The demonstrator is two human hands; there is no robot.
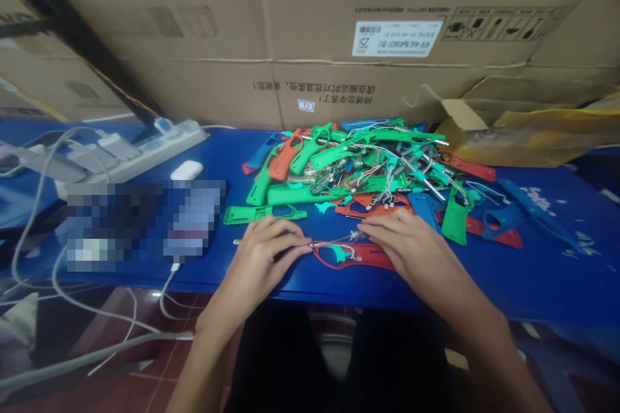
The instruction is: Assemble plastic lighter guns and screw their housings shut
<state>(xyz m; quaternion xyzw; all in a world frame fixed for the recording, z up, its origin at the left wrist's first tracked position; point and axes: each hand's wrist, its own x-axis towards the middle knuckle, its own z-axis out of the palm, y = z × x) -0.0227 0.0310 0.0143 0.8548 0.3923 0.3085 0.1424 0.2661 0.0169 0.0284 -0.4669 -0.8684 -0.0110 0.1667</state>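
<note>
Head camera, with the clock centred on the red casing point(371, 257), which lies near the front edge of the blue table point(484, 284) between the two hands. The left hand point(271, 246) comes in at 9 o'clock, thumb and forefinger pinched together on the casing's left tip. The right hand point(402, 239) reaches in from 3 o'clock, its palm over the casing's right end and its fingertips touching a small clear part point(356, 234) just above the casing; the thumb is hidden, so I cannot tell whether that part is gripped. A teal trigger piece point(338, 253) sits within the casing's loop, with thin white wires beside it.

At 12 o'clock a tangled pile point(358, 193) of green, orange and blue casings, metal tubes and wires spreads across the table. A green casing point(237, 215) lies at 10 o'clock, beyond the left hand. Farther out that way are a white case point(186, 170) and a power strip point(188, 142); a phone point(194, 219) lies just past 9. A large cardboard box point(300, 26) stands behind the pile.
</note>
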